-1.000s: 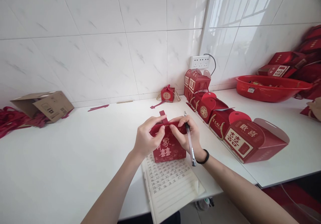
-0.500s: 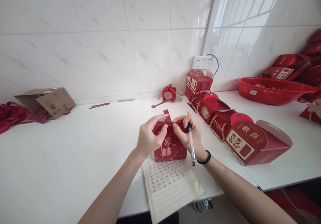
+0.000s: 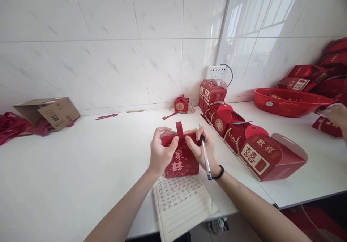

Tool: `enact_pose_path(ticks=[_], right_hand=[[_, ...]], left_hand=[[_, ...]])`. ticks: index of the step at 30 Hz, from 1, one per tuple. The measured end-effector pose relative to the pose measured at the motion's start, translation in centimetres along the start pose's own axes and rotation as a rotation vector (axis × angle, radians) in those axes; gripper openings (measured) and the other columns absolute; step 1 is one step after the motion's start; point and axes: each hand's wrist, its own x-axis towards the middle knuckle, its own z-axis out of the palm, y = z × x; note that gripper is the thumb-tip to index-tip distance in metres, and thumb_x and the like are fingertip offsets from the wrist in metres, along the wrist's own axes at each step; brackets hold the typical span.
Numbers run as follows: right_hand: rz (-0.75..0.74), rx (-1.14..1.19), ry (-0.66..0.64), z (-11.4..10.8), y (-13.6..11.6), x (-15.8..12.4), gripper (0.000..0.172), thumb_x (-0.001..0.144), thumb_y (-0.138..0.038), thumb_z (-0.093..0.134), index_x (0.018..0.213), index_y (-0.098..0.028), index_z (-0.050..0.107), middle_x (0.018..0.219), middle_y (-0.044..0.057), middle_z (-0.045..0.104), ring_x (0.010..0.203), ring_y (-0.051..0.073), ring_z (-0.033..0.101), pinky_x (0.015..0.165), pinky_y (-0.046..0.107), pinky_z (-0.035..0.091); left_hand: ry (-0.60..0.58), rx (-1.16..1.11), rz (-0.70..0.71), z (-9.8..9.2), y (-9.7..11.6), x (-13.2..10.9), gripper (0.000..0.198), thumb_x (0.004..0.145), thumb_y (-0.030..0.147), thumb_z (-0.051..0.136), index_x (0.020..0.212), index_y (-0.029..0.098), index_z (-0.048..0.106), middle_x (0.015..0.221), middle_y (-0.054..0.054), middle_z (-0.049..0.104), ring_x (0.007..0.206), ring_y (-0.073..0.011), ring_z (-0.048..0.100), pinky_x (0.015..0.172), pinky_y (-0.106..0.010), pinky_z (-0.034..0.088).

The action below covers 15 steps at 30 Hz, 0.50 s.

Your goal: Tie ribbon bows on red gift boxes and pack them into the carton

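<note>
A red gift box (image 3: 187,164) with pale printed characters stands upright on the far part of an open notebook (image 3: 184,216). My left hand (image 3: 160,157) is closed on the box's top edge, thumb in front and fingers behind. On the other side, my right hand (image 3: 206,144) pinches the same edge close to the left thumb. Tucked between its fingers is a clear pen (image 3: 206,159) with black ends, pointing down. A red ribbon loop (image 3: 179,128) sticks up from the box top between both hands. Handwritten rows fill much of the notebook page.
Red gift boxes (image 3: 261,158) form a row to the right. Behind stands a small bow-tied box (image 3: 181,105). A red basin (image 3: 292,106) sits far right, near a co-worker's hand (image 3: 338,117). At left, a cardboard box (image 3: 55,113) lies among red ribbons (image 3: 16,128).
The ribbon loop stands straighter above the box. Both hands keep their grip on the top edge. A co-worker's hand has appeared at the right edge. The view has shifted slightly.
</note>
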Motion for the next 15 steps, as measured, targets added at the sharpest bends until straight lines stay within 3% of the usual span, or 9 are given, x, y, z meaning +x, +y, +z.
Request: enact_pose_path(ticks=[15], right_hand=[[0.001,-0.013,0.009,0.04,-0.14,0.01,0.033,0.076,-0.024,0.064,0.066,-0.022,0.033,0.077,0.001,0.065,0.067,0.016,0.057,0.065,0.031,0.043]], left_hand=[[-0.002,0.089,0.085,0.03,0.02,0.03,0.018,0.078,0.021,0.06,0.092,0.019,0.05,0.087,-0.003,0.062,0.086,-0.0147,0.063,0.078,-0.029,0.052]])
